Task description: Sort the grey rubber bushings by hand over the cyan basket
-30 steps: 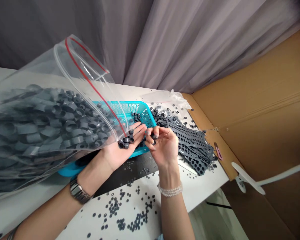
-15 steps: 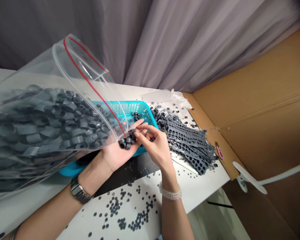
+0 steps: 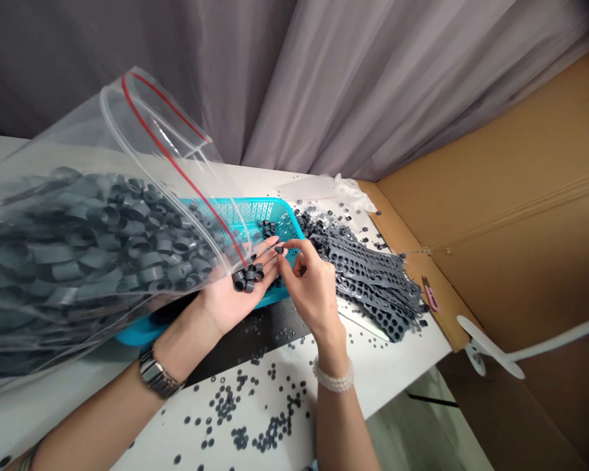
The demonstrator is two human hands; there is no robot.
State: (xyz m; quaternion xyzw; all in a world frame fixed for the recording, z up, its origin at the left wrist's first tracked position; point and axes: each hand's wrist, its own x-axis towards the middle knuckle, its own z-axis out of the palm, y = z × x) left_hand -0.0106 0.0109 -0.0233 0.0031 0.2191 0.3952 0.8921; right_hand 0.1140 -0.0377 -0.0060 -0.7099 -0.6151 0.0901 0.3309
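Note:
My left hand (image 3: 230, 301) lies palm up with its fingers stretched out, cradling several short dark grey rubber sleeves (image 3: 247, 280). Between the thumb and forefinger of my right hand (image 3: 304, 278) is one small dark grey piece (image 3: 279, 249), pinched just above the left fingers. The big clear zip bag (image 3: 167, 140), full of grey sleeves (image 3: 83, 255), gapes towards the left palm, and its red-striped lip hangs over that hand. A turquoise basket (image 3: 275, 204) stands behind and below both hands, holding more dark pieces. The bag and hands hide much of it.
Perforated dark rubber strips (image 3: 373, 268) are heaped right of the basket. Small dark discs (image 3: 275, 432) lie scattered over the white table (image 3: 368, 386). A crumpled plastic bag (image 3: 353, 194), pink-handled snips (image 3: 430, 294), a cardboard wall (image 3: 510, 170) and a white stand (image 3: 491, 347) are further right.
My right hand has shifted slightly away from the left palm, towards the left fingertips, with the small piece in its pinch. The left hand and bag have barely moved.

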